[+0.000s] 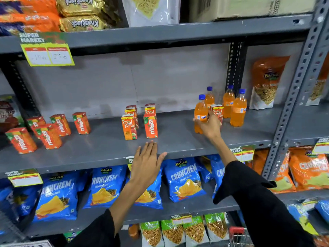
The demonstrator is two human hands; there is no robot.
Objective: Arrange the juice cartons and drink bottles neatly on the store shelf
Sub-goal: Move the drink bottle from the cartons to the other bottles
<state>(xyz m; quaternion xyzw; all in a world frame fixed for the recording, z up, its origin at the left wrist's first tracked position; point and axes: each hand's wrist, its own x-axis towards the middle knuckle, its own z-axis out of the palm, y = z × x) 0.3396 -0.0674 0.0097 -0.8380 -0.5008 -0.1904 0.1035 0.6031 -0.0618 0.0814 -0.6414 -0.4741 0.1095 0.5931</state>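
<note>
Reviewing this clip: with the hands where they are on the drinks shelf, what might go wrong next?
1. The right hand grips an orange plastic Fanta bottle with a small Real juice carton pressed close beside it; moving the bottle may topple the carton.
2. Three more blue-capped orange bottles crowd behind; a nudge could knock them.
3. The left hand hovers open near the grey shelf edge, steadying nothing.

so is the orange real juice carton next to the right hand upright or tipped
Upright: the orange Real juice carton stands among the orange Fanta bottles, top up, with the right hand against it.
</note>
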